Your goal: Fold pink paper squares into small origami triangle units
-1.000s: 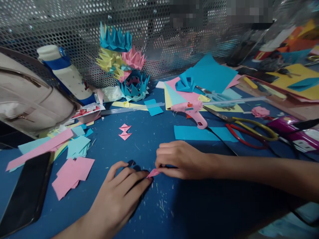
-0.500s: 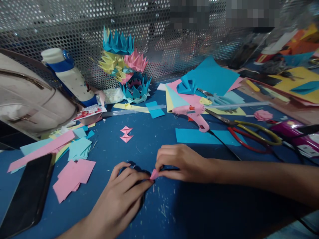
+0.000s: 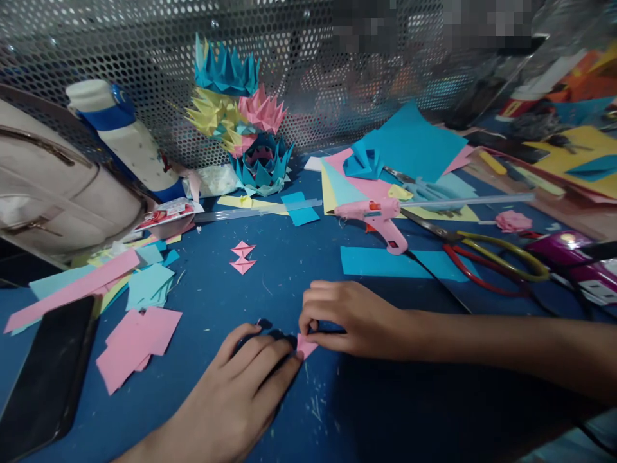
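A small folded pink paper piece (image 3: 306,347) lies on the blue tabletop between my hands. The thumb and curled fingers of my right hand (image 3: 344,319) pinch its upper edge. My left hand (image 3: 245,386) rests on the table with its fingers spread, and a fingertip touches the left side of the paper. Two folded pink triangles (image 3: 243,257) sit point to point farther up. To the left is a stack of pink squares (image 3: 139,341), with light blue squares (image 3: 150,286) behind it.
A pink glue gun (image 3: 378,215) lies beyond my right hand, near red-and-yellow-handled scissors (image 3: 482,251) and a blue strip (image 3: 390,260). Folded paper crowns (image 3: 226,71) are stacked at the back. A phone (image 3: 53,366), bottle (image 3: 125,141) and bag (image 3: 53,173) stand or lie left.
The pink paper piece has been turned and shows a wider face, slightly lower right. My left fingers are slightly more bent. The whole view has shifted a little.
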`<state>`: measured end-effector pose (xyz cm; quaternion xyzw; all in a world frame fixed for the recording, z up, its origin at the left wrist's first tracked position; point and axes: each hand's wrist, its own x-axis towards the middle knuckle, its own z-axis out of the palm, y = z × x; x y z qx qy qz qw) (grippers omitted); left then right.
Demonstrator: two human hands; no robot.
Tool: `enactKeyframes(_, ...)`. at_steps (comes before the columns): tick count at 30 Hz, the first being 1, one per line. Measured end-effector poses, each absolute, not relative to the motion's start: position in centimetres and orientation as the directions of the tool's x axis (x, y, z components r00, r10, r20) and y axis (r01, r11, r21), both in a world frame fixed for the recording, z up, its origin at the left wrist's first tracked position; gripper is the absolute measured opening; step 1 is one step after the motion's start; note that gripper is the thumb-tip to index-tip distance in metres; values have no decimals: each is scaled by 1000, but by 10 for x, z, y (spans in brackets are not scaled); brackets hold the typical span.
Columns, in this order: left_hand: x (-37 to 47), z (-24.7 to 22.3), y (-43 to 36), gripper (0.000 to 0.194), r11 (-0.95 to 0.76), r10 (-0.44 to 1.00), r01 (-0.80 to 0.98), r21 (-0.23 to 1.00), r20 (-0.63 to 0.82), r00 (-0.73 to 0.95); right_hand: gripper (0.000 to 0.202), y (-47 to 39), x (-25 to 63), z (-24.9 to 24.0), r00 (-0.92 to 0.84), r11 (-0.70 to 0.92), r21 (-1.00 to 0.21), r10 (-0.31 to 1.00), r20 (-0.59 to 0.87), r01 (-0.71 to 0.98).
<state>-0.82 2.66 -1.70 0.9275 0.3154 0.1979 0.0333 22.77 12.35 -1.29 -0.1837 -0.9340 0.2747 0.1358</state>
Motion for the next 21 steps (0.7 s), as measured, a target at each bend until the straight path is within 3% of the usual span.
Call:
enactKeyframes(9,-10,-23,26,37,-815,577,549,186,358,734,11,130,239,-21,-890,994,-107,75,449,30)
enactKeyframes(21,-10,-14,30,35,-821,570,533,204,324,755,12,132,242,-22,-880,995,-80,89,466,58)
